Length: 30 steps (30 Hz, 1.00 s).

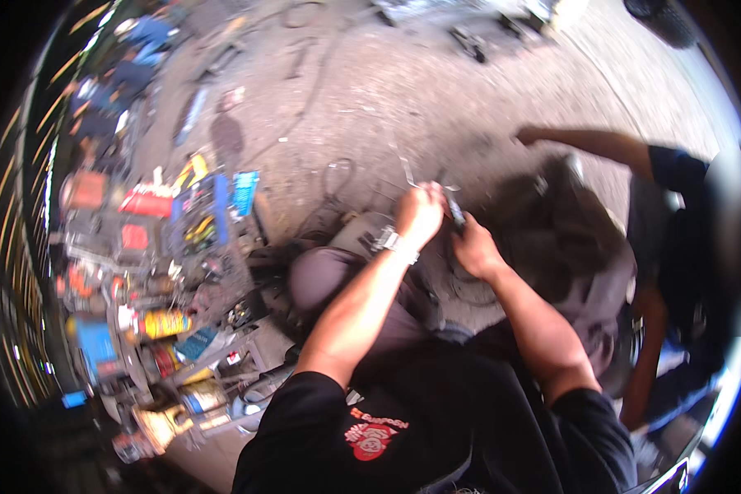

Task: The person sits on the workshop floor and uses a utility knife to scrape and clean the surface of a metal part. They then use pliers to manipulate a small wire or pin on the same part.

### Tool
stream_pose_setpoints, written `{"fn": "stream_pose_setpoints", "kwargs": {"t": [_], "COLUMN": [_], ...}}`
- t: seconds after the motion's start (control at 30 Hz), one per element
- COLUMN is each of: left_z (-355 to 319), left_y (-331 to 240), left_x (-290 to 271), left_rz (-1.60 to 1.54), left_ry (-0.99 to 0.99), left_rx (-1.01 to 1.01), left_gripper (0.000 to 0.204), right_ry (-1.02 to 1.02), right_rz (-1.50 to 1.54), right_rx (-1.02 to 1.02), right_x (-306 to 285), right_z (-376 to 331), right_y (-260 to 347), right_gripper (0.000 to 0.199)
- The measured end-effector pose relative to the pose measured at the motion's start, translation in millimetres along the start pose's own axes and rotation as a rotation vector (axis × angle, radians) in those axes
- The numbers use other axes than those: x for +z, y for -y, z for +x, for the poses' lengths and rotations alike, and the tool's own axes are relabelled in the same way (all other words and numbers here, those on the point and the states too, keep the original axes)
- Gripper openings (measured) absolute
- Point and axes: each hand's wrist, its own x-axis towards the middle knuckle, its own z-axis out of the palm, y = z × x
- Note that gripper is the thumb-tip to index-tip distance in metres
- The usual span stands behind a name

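Here, close above the knees, the left hand and right hand have their fingers closed on a small dark tool, which could slip in the blur toward the co-worker's arm beyond.

A rough grey concrete floor filled the scene, bright with sunlight toward twelve and one o'clock. Dark cables trailed across it near the middle. At nine o'clock stood cluttered shelves of colourful boxes and cans, blurred, beside yellow railings.
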Motion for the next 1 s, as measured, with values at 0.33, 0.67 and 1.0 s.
{"fn": "stream_pose_setpoints", "kwargs": {"t": [0.33,0.67,1.0], "left_z": [-4,11,15], "left_y": [-31,-3,-5], "left_x": [-3,-31,-28], "left_rz": [0.449,-0.371,-0.962], "left_ry": [-0.026,0.233,0.365], "left_rx": [0.047,0.043,-0.392], "left_gripper": [0.035,0.036,0.026], "right_ry": [0.037,-0.012,0.042], "right_rz": [-0.056,-0.054,-0.117], "right_rx": [-0.019,-0.065,-0.125], "right_x": [-6,-17,-29], "right_z": [2,3,-18], "right_y": [-7,-6,13], "right_gripper": [0.058,0.055,0.039]}}
